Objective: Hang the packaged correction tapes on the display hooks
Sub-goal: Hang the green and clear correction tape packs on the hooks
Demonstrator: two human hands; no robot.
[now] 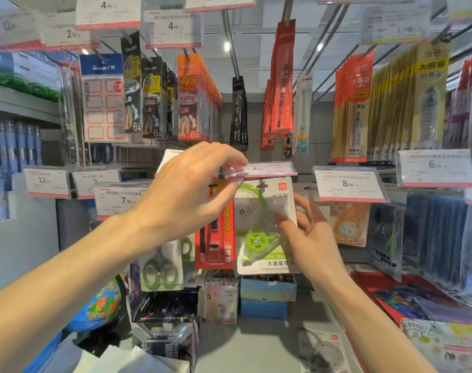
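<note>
A green correction tape in a white card package hangs at the display hook in the middle of the rack. My right hand holds the package from its right side, thumb on the front and fingers behind. My left hand pinches the left end of the hook's price tag holder and has it lifted flat above the package. An orange packaged correction tape hangs on the neighbouring hook to the right.
Price tags and hanging stationery packs crowd the rack on all sides: scissors at lower left, a red pen pack beside the green tape. Boxes and a globe sit on the shelf below.
</note>
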